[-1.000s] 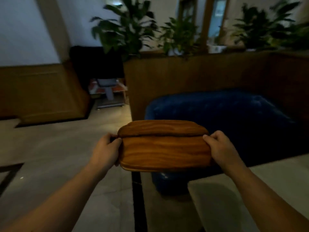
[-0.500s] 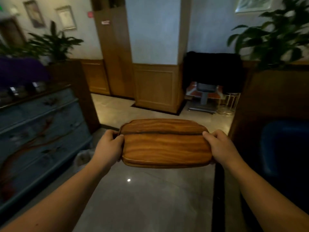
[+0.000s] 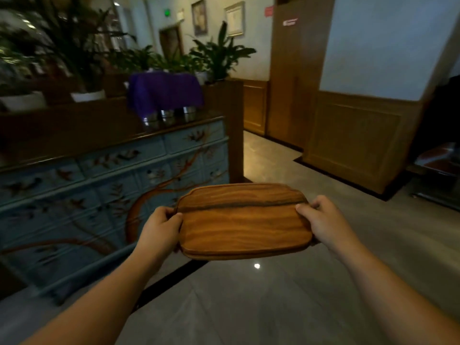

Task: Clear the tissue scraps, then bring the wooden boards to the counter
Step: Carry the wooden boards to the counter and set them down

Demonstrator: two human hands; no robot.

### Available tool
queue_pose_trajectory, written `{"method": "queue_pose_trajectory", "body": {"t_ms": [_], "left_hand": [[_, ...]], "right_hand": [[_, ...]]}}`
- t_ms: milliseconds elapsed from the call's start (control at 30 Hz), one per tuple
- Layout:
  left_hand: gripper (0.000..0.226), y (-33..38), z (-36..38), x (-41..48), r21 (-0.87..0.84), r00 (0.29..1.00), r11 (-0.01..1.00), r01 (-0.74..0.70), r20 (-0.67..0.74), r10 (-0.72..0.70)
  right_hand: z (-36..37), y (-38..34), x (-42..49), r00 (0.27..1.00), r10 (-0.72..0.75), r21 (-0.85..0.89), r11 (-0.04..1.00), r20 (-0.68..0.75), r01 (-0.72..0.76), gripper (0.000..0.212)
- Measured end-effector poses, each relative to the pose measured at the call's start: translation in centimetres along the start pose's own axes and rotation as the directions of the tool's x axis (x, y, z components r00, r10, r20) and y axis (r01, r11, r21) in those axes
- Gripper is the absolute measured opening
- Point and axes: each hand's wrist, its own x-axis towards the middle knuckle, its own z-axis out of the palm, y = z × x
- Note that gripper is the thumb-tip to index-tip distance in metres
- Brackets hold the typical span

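I carry a stack of brown wooden boards (image 3: 242, 222) flat in front of me, above the tiled floor. The upper board sits a little nearer to me than the one under it, whose far edge shows behind. My left hand (image 3: 159, 229) grips the left end of the stack and my right hand (image 3: 323, 220) grips the right end. To the left runs a blue painted cabinet with a dark wooden counter top (image 3: 82, 145). No tissue scraps are in view.
A purple cloth (image 3: 164, 92) covers metal items on the counter's far end. Potted plants (image 3: 82, 58) line the ledge behind it. A wood-panelled pillar (image 3: 358, 135) stands at the right, a dark seat (image 3: 438, 163) beyond it. Grey tiled floor (image 3: 273, 295) lies ahead.
My view has swung left: the blue sofa and planter wall left the frame, and the blue cabinet and purple cloth now stand closer at the left. Both hands keep the same grip on the boards.
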Motion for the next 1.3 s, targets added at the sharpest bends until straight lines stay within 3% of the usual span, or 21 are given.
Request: {"method": "queue_pose_trajectory", "body": {"t_ms": [167, 333, 567, 1000, 1300], "left_hand": [[0.008, -0.3, -2.5, 9.2, -0.034, 0.987, 0.995, 0.089, -0.132, -0.093], [0.011, -1.4, -6.3, 16.4, -0.128, 0.951, 0.983, 0.132, -0.264, -0.162], [0.013, -4.9, -11.9, 24.2, -0.188, 0.899, 0.979, 0.076, -0.413, -0.149], [0.023, -8.7, -26.5, 47.0, -0.106, 0.894, 0.994, 0.018, -0.443, -0.063], [0.01, -11.5, -32.0, 62.3, -0.035, 0.893, 0.997, 0.076, -0.442, -0.083]], "right_hand": [[7.9, -3.2, 12.2, 0.984, -0.06, 0.043, 0.998, 0.168, 0.054, 0.024], [15.8, -8.2, 21.4, 0.959, -0.156, 0.065, 0.987, 0.238, 0.145, 0.024], [27.0, -13.8, 28.9, 0.884, -0.255, 0.1, 0.967, 0.392, 0.234, 0.026], [50.9, -25.4, 41.6, 0.877, -0.282, 0.126, 0.959, 0.389, 0.252, 0.034], [63.9, -30.6, 51.7, 0.838, -0.274, 0.132, 0.962, 0.472, 0.24, 0.03]]}}
